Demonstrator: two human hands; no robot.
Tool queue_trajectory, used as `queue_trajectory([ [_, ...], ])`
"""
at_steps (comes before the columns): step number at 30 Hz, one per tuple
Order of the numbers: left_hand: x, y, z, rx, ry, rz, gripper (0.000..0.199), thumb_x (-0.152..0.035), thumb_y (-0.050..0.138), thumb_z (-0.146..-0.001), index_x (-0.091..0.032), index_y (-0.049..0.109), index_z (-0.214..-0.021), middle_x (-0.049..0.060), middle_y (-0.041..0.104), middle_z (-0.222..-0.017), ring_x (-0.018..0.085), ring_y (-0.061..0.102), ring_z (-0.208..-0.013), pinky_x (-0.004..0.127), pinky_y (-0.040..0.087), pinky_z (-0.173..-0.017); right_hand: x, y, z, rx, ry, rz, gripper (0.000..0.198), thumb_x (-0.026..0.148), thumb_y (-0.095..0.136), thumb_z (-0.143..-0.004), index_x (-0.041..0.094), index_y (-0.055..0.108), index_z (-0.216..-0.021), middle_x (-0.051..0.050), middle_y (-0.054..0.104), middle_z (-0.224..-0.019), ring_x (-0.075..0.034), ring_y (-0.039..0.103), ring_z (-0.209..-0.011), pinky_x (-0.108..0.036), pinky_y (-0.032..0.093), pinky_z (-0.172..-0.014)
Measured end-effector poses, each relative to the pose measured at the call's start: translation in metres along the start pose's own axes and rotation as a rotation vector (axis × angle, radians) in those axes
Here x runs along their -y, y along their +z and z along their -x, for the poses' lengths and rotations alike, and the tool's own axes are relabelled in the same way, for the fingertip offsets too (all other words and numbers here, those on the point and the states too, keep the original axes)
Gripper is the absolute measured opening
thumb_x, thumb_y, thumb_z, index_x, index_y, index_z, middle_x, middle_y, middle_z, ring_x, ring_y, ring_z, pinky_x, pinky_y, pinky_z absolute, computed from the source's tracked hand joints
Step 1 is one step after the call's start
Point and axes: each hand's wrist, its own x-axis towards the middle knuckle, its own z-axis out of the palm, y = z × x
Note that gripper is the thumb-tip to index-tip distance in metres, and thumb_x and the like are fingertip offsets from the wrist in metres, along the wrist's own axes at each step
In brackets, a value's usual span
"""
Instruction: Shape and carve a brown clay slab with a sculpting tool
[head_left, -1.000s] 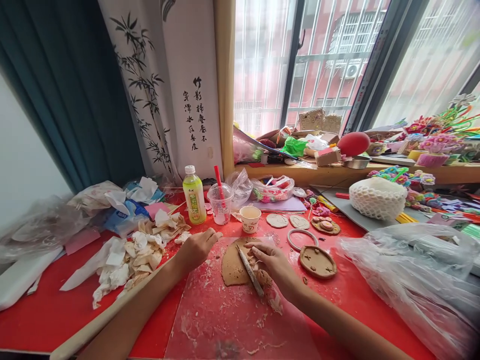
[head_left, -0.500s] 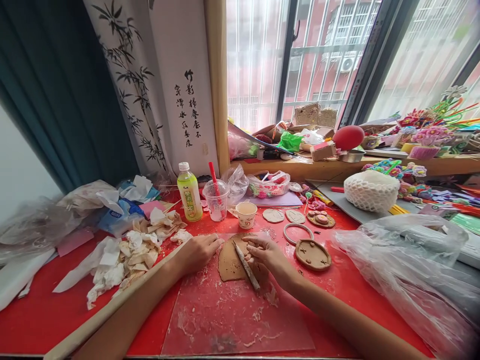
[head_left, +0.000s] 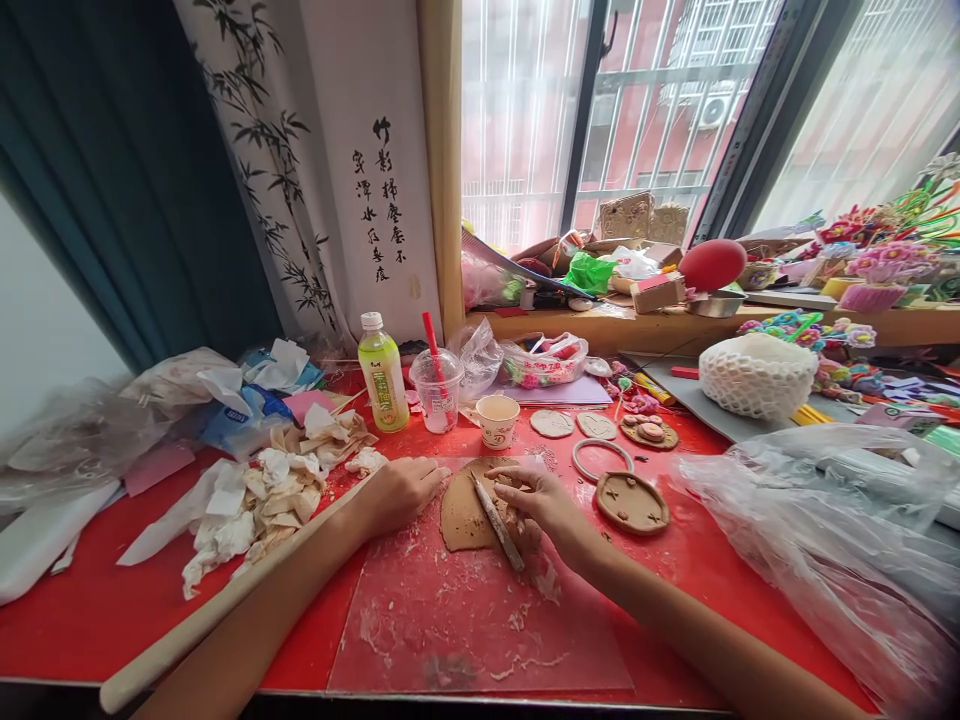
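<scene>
My left hand [head_left: 409,490] rests palm down at the left edge of a flat brown clay sheet [head_left: 463,518], its fingers stretched out. A long pale rolling pin [head_left: 187,625] lies under and beside my left forearm. My right hand [head_left: 541,502] is over the sheet's right side, fingers bent and apart; the lower fingers are partly hidden. A slim pointed clay tool [head_left: 497,525] slants across the sheet against or just beside these fingers. No grip on it shows. Sheet and tool are on a clear mat [head_left: 450,635] smeared with clay.
A paper cup [head_left: 498,424], a plastic cup with straw [head_left: 438,400] and a green drink bottle [head_left: 383,380] stand behind. Right of the mat are a ring [head_left: 576,462] and a rimmed clay disc [head_left: 632,503]. Crumpled tissues [head_left: 270,500] lie left, plastic bags [head_left: 795,530] right.
The whole view has shifted slightly, moving things a little right and up. My hands, the clay sheet and the clay tool keep nearly the same places relative to each other.
</scene>
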Motion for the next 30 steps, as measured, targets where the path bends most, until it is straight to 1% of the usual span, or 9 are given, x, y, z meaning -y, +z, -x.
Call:
queue_trajectory([
  [4,0.001,0.000,0.001,-0.008,-0.024,0.000,0.027,-0.022,0.030,-0.095,-0.015,0.054,-0.105,0.006,0.059,-0.088,0.015,0.055,-0.073,0.027,0.042,-0.063,-0.005,0.001,0.001,-0.009,0.040,-0.016,0.037,0.036,0.068,-0.067,0.015,0.067,-0.098,-0.004,0.064,-0.081,-0.011,0.054,-0.064,-0.026,0.045,-0.058],
  [6,0.001,-0.001,0.001,-0.013,-0.037,0.012,0.027,-0.023,0.031,-0.095,-0.015,0.054,-0.106,0.007,0.058,-0.090,0.016,0.055,-0.075,0.028,0.043,-0.064,-0.007,0.000,0.001,-0.018,0.049,-0.036,0.041,0.037,0.066,-0.069,0.015,0.063,-0.104,-0.002,0.061,-0.079,-0.010,0.052,-0.061,-0.024,0.044,-0.053],
  [9,0.001,-0.004,0.001,-0.020,-0.055,0.051,0.028,-0.023,0.032,-0.095,-0.014,0.050,-0.114,0.009,0.058,-0.097,0.018,0.056,-0.084,0.030,0.046,-0.071,-0.007,0.000,0.001,-0.022,0.067,-0.073,0.042,0.036,0.065,-0.070,0.016,0.060,-0.107,0.000,0.059,-0.078,-0.010,0.053,-0.063,-0.023,0.045,-0.053],
  [12,0.002,-0.004,0.001,-0.020,-0.069,0.110,0.031,-0.020,0.033,-0.094,-0.013,0.047,-0.120,0.012,0.057,-0.106,0.020,0.057,-0.094,0.033,0.047,-0.078,-0.005,0.001,0.001,-0.005,0.092,-0.112,0.040,0.032,0.065,-0.070,0.016,0.060,-0.106,0.000,0.059,-0.077,-0.008,0.053,-0.060,-0.022,0.044,-0.053],
  [16,0.002,-0.001,0.002,-0.009,-0.104,0.225,0.032,-0.016,0.033,-0.092,-0.015,0.047,-0.121,0.012,0.058,-0.109,0.019,0.058,-0.096,0.033,0.047,-0.082,-0.002,0.004,0.002,0.022,0.104,-0.159,0.038,0.024,0.068,-0.066,0.015,0.060,-0.103,-0.002,0.061,-0.085,-0.008,0.057,-0.066,-0.021,0.046,-0.059],
  [18,0.002,-0.001,0.001,-0.007,-0.133,0.303,0.030,-0.018,0.033,-0.093,-0.016,0.049,-0.118,0.009,0.060,-0.107,0.017,0.058,-0.094,0.030,0.046,-0.082,-0.001,0.006,0.003,0.021,0.119,-0.173,0.042,0.021,0.067,-0.067,0.016,0.058,-0.108,-0.004,0.062,-0.091,-0.009,0.059,-0.070,-0.021,0.048,-0.061],
  [20,0.004,-0.004,0.001,0.006,-0.162,0.387,0.025,-0.027,0.035,-0.094,-0.017,0.054,-0.107,0.006,0.061,-0.099,0.014,0.059,-0.086,0.026,0.046,-0.077,0.000,0.006,0.005,0.017,0.143,-0.176,0.043,0.021,0.064,-0.070,0.016,0.056,-0.112,-0.006,0.062,-0.095,-0.009,0.060,-0.069,-0.022,0.049,-0.062],
  [23,0.009,-0.008,0.000,0.047,-0.190,0.492,0.026,-0.035,0.039,-0.092,-0.018,0.058,-0.093,0.002,0.060,-0.088,0.012,0.057,-0.076,0.023,0.045,-0.069,0.003,0.006,0.008,0.017,0.179,-0.173,0.041,0.022,0.060,-0.074,0.016,0.055,-0.115,-0.007,0.063,-0.099,-0.009,0.059,-0.064,-0.022,0.049,-0.060],
  [30,0.015,-0.014,0.002,0.148,-0.157,0.651,0.021,-0.031,0.045,-0.089,-0.021,0.063,-0.096,0.003,0.053,-0.098,0.013,0.054,-0.090,0.024,0.043,-0.079,0.006,0.006,0.009,0.033,0.198,-0.155,0.038,0.023,0.057,-0.077,0.016,0.055,-0.114,-0.008,0.062,-0.100,-0.009,0.062,-0.066,-0.022,0.049,-0.060],
])
